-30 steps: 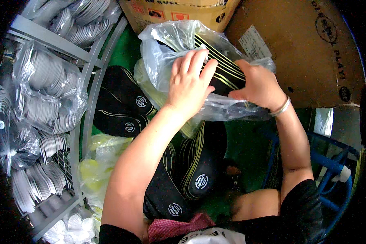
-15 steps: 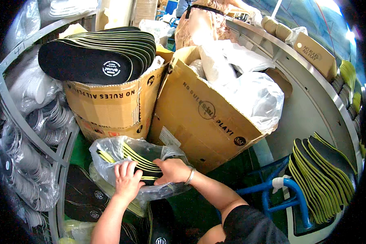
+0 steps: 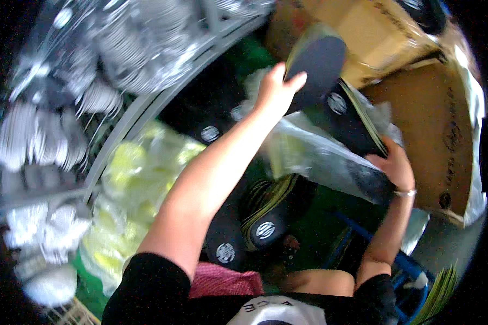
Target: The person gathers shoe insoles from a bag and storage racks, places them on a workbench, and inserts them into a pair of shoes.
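Observation:
My left hand (image 3: 274,93) is stretched far forward, closed on the end of some dark insoles (image 3: 317,70) with a greenish edge. They are tilted and blurred, so how many there are I cannot tell. My right hand (image 3: 398,165) grips the near end of a stack of black insoles (image 3: 358,123) with yellow-green edges and a white round print. A clear plastic bag (image 3: 331,154) lies around and below that stack. The stack rests at a slant between my two hands.
Metal racks on the left hold bagged grey insoles (image 3: 146,49). A clear bag of yellow-green pieces (image 3: 138,184) lies beside the rack frame (image 3: 127,122). More black insoles (image 3: 265,225) are near my lap. Cardboard boxes (image 3: 428,124) stand ahead and right; a blue tubular frame (image 3: 412,271) is low right.
My view has swung left and downward. My left hand has left the bagged stack and now holds insoles up ahead; my right hand still grips the stack at the bag.

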Demonstrator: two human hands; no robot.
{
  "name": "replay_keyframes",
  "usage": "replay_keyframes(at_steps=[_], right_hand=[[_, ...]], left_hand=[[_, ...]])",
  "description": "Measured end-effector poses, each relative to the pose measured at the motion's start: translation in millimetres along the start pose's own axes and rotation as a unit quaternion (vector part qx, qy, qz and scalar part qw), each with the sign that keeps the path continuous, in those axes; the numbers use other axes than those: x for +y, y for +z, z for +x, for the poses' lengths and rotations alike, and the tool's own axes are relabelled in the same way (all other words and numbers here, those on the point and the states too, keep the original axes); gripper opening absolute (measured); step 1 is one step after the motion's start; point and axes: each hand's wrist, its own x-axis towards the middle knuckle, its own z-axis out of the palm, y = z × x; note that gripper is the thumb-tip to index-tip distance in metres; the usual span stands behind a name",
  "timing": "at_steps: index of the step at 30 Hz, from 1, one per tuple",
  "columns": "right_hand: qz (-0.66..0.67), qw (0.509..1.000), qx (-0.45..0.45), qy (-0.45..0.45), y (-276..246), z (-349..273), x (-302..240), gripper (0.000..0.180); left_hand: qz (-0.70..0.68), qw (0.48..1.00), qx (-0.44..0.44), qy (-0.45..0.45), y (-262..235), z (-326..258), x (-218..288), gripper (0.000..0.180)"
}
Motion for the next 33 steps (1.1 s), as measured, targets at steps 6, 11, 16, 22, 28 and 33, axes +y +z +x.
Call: replay_keyframes(at_steps=[6,11,16,22,28,33], right_hand=[[-0.006,0.998,0.024,0.05,22,3,33,0.053],[0.103,0.994,-0.007,0.024,10,6,46,0.058],[0.206,0.974,-0.037,0.085,6,-4,36,0.059],[0.09,0.995,0.05,0.009,25,6,43,0.06],[0.166,0.986,-0.019,0.001,21,4,36,0.054],[0.178,0.983,-0.018,0.031,28,7,45,0.055]], left_hand=[[-0.426,0.903,0.013,0.051,-61,-17,24,0.034],[-0.519,0.849,0.091,-0.024,-162,-14,19,0.036],[-0.377,0.903,0.138,-0.153,-169,-56,-29,0.028],[-0.348,0.854,0.259,-0.287,-155,-63,-77,0.027],[-0.392,0.817,0.252,-0.34,-144,-73,-75,0.027],[-0.424,0.79,0.151,-0.416,-128,-71,-59,0.026]])
